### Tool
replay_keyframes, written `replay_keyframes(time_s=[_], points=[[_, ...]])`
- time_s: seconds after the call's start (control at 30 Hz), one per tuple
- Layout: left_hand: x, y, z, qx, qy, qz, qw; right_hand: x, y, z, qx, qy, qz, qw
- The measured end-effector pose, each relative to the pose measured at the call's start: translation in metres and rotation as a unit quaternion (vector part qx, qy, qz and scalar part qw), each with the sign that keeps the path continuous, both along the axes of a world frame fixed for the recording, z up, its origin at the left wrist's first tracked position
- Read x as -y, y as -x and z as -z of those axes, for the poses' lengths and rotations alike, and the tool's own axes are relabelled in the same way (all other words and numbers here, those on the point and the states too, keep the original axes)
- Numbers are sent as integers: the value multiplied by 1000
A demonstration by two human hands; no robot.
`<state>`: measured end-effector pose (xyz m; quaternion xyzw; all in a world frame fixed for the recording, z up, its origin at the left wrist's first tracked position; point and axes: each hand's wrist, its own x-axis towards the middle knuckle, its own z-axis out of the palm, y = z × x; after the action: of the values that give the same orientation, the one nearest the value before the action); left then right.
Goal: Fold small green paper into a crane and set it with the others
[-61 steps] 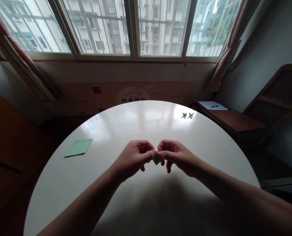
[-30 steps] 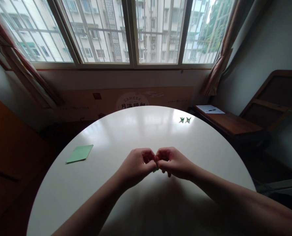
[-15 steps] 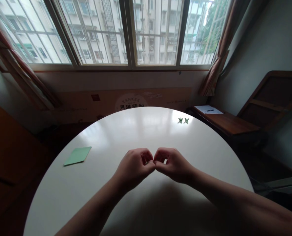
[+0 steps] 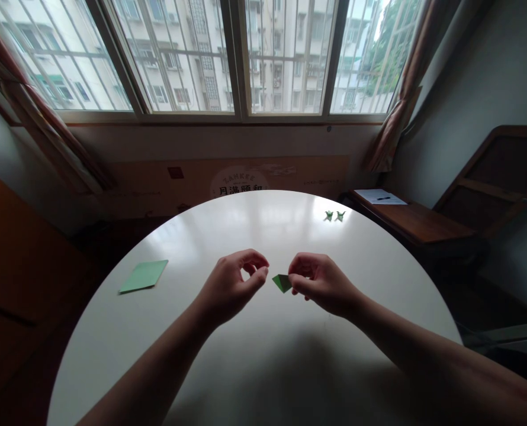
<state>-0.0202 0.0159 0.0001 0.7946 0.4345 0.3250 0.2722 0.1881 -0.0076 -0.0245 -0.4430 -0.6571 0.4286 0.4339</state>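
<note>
We sit at a broad white table [image 4: 228, 228], its smooth, glossy top mirroring pale light from the barred window [image 4: 183, 65] ahead. Over its middle are our two bare hands. The left hand [image 4: 233, 285] holds nothing we can see: thumb and forefinger curve toward each other with a slight gap at the tips, just beside the work. The right hand [image 4: 323, 283] pinches, thumb and fingers together, on one corner of the folded green paper [image 4: 282, 283]. Well off to the left lies the flat pale-green paper [image 4: 143, 277], matte and straight-edged; whether it is one sheet or a thin stack we cannot tell. The folded green paper is far smaller, a crisp, pointed wedge whose facets run from brighter to darker green, apparently held above the tabletop between our hands. We judge that we are midway through folding, at a pause between creases; a next crease would call for the left fingertips to take the free corner while the right pinch steadies the piece. Smallest are the two little green folded figures [image 4: 335, 216] near the far edge, spiky and separate, side by side.
</note>
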Motion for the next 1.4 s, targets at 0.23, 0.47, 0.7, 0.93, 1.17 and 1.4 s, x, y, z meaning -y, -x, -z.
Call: replay_keyframes(time_s=[0.23, 0.47, 0.7, 0.93, 1.17, 1.4], points=[[12, -15, 7, 1, 38, 36, 999, 3, 3, 1, -19, 11, -10, 1000], [15, -16, 9, -25, -15, 32, 999, 0, 5, 9, -4, 2, -7, 1000], [15, -14, 8, -34, -40, 43, 998, -1, 2, 5, -21, 54, -34, 998], [14, -13, 8, -29, -31, 46, 998, -6, -2, 4, -41, 106, -68, 991], [12, -13, 10, -12, -19, 38, 999, -8, -2, 10, -43, 102, -55, 992], [11, -13, 13, 7, -34, 33, 999, -9, -2, 8, -40, 123, -43, 991]])
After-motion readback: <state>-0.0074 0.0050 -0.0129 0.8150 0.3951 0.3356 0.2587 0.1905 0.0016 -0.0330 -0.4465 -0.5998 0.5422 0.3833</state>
